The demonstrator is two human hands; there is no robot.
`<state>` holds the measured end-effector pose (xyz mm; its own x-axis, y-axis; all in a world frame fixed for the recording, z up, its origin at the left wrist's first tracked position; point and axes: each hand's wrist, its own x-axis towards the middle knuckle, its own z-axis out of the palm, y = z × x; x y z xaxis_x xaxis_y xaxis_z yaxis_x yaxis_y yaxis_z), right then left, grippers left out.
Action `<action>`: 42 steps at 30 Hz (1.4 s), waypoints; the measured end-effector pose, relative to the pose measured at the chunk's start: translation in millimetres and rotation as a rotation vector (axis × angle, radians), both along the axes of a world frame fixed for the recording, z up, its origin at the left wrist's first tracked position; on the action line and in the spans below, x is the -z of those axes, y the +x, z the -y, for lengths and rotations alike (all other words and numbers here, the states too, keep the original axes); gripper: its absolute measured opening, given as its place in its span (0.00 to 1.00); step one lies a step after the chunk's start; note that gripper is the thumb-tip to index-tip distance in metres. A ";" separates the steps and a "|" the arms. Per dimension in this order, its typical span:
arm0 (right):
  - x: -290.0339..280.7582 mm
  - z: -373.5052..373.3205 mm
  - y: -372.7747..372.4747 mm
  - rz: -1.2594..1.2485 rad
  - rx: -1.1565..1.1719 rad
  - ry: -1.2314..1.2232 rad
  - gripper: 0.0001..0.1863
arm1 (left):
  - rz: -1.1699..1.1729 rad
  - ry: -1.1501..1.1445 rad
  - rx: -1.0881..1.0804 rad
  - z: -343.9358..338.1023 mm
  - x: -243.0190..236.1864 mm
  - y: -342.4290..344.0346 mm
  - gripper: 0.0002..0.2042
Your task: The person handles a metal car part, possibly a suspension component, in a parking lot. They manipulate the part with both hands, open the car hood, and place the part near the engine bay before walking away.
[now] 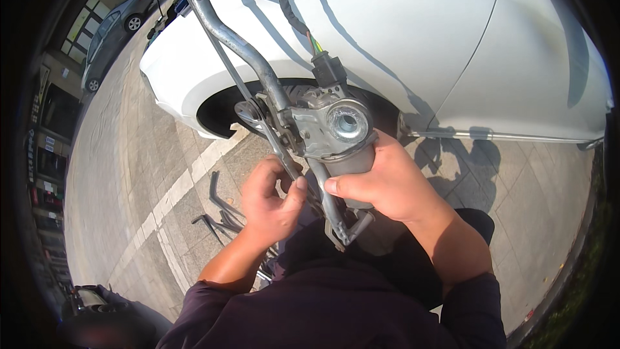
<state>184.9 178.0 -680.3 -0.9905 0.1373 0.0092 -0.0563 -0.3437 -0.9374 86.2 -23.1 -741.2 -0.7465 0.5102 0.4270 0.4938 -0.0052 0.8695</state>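
A metal wiper linkage (248,58) with a bent grey tube and flat rods slants down in front of me. Its round wiper motor (342,163) rests in my right hand (397,184), fingers wrapped around the casing and the thumb across its front. My left hand (272,197) is closed on a thin linkage rod beside the motor, the thumb pressed against it. Plugged into the top of the motor assembly is a black connector (329,70). A dark taped wiring harness (289,0) leads up from it, with coloured wires bare near the plug.
Behind the linkage stands a white car (413,32), its front wheel arch (216,108) just beyond my hands. Several dark, wiper-like arms (223,220) lie on the paving to the left. Farther off is a parked grey car (116,32). A dark, blurred shape (106,317) fills the lower-left corner.
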 end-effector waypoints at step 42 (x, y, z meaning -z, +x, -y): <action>12.4 -3.8 5.8 0.029 0.131 0.314 0.30 | -0.103 0.047 0.043 -10.4 10.2 -5.7 0.07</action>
